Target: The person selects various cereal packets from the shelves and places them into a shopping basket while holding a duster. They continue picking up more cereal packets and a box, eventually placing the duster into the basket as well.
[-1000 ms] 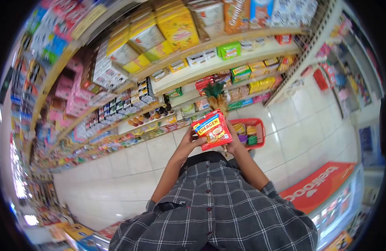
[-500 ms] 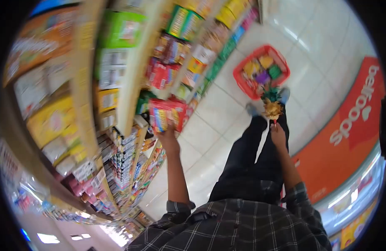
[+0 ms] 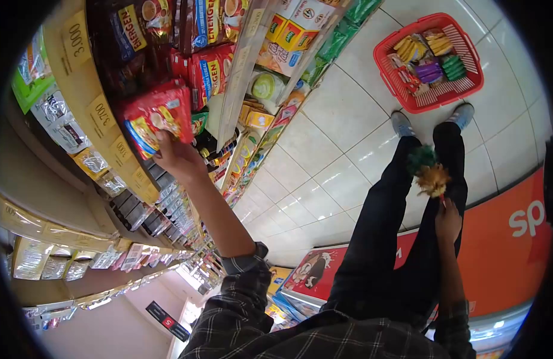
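Observation:
My left hand (image 3: 179, 157) is closed on the edge of a red sachet pack (image 3: 162, 116) with yellow and blue print. The pack is tilted at the shelf opening, close by the red Energen sachets (image 3: 209, 75) and just beside the yellow price strip (image 3: 100, 113). Low at my right side, my right hand (image 3: 448, 222) grips the handle of a feather duster (image 3: 433, 179). Its tan and dark green feathers hang in front of my legs.
A red basket (image 3: 401, 96) of colourful packets stands on the white tiled floor (image 3: 324, 134) before my shoes. Green-and-yellow boxes (image 3: 294, 36) sit on a lower shelf. An orange-fronted freezer (image 3: 492, 251) runs along my right.
My left hand has carried the red pack from beside the shelf in to the shelf opening. The view has turned toward the shelves, and the basket appears further right. The duster stays in my right hand.

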Motion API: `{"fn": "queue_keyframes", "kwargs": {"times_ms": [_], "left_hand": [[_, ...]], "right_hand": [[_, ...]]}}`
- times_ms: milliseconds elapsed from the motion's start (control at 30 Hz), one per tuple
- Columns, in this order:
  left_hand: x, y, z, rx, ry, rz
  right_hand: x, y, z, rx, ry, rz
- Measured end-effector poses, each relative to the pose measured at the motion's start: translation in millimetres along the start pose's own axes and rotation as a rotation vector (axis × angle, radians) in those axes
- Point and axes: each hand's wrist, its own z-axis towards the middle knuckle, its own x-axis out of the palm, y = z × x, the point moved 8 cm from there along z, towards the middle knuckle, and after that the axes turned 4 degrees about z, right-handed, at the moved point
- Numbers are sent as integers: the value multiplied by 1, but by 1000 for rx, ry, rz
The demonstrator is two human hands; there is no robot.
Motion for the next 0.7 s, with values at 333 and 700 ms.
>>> {"fn": "queue_keyframes", "kwargs": {"times_ms": [333, 700], "left_hand": [[14, -6, 57, 25, 94, -199], [24, 29, 127, 53, 148, -22]], "right_hand": [[-8, -5, 8, 5, 23, 29], [-4, -11, 7, 21, 3, 68]]}}
